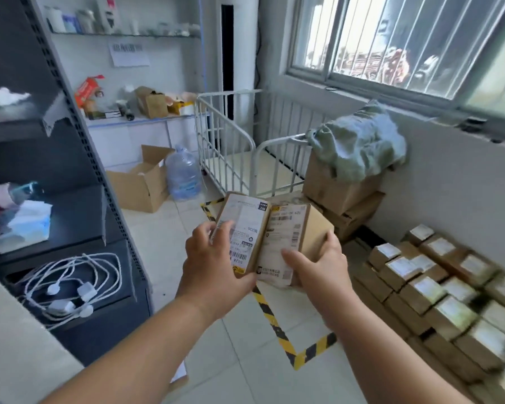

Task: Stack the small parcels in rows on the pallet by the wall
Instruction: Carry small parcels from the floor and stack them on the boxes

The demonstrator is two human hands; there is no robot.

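Note:
I hold two small brown parcels side by side at chest height over the floor. My left hand (213,263) grips the left parcel (244,225), which has a white shipping label on top. My right hand (318,266) grips the right parcel (298,231) from its near right side, thumb on top. To the lower right, rows of small labelled parcels (438,290) lie stacked against the white wall; whatever they rest on is hidden under them.
Yellow-black tape (274,325) marks the tiled floor below my hands. Larger cartons (341,193) with a green cloth stand by the wall. A white metal cart (231,141), a water jug (183,173), an open carton (140,185) and dark shelving (70,170) stand at the left.

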